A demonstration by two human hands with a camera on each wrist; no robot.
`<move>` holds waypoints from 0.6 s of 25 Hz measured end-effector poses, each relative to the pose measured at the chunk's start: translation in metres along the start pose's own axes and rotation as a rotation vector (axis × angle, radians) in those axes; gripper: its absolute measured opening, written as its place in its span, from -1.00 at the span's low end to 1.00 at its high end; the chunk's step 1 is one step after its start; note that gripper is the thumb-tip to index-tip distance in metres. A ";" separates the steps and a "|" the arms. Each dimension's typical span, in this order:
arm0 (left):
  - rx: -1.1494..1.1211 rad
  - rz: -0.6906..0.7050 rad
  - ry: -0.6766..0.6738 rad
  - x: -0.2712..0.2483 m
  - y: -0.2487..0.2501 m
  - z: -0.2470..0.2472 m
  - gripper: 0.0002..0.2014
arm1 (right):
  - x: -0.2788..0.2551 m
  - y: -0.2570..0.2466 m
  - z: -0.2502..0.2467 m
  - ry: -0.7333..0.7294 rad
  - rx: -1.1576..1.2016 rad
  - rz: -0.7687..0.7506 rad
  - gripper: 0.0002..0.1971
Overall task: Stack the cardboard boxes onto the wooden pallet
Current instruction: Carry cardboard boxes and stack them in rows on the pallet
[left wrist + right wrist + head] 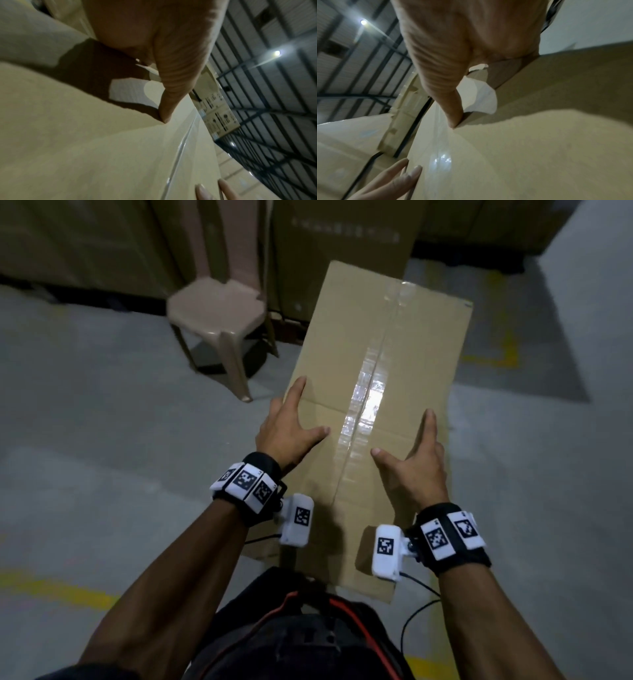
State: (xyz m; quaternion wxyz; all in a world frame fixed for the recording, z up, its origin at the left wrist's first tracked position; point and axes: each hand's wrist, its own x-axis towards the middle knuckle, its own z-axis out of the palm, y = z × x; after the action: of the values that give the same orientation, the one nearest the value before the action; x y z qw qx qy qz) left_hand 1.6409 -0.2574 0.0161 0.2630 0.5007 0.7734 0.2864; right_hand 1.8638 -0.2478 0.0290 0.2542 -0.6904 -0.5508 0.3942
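The box [370,419] fills the centre of the head view, a long brown carton running from the bottom centre up toward the upper right, with a shiny strip of clear tape [366,402] along its middle seam. I have both hands on it at its near half. My left hand [291,426] sits at the box's left edge, thumb laid flat on the top face and pointing right toward the tape, forefinger stretched along the edge; the other fingers drop out of sight over the side. My right hand [416,463] mirrors it at the right edge, thumb on top pointing left, forefinger straight along the edge. So each hand clasps a long side of the box, thumb above, the rest hidden. In the left wrist view my thumb [173,86] presses down on the cardboard, and the right wrist view shows my other thumb [447,86] doing the same. A beige plastic chair [219,313] stands on the grey floor [85,412] in the upper left, just beside the box's far left corner. Behind it, along the top of the frame, stand larger cartons [342,244]. Yellow floor lines [51,587] show at lower left. No pallet is in sight.
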 end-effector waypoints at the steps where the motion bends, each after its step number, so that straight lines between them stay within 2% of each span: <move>1: -0.010 -0.039 0.055 -0.014 -0.005 -0.013 -0.06 | -0.006 -0.011 0.003 -0.050 -0.014 -0.054 0.10; 7: -0.095 -0.246 0.330 -0.102 -0.052 -0.088 -0.06 | -0.048 -0.068 0.048 -0.311 -0.119 -0.288 0.12; 11: -0.140 -0.401 0.520 -0.157 -0.109 -0.146 -0.07 | -0.091 -0.108 0.120 -0.515 -0.209 -0.457 0.14; 15: -0.185 -0.526 0.663 -0.203 -0.180 -0.207 -0.07 | -0.148 -0.154 0.206 -0.646 -0.239 -0.581 0.11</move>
State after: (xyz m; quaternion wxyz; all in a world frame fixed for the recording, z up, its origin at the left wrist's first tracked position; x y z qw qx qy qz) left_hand 1.4579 -0.5429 0.0575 0.1082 0.1417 0.8883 0.4232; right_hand 1.5956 -0.3662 0.0731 0.0880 -0.3731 -0.8147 0.4351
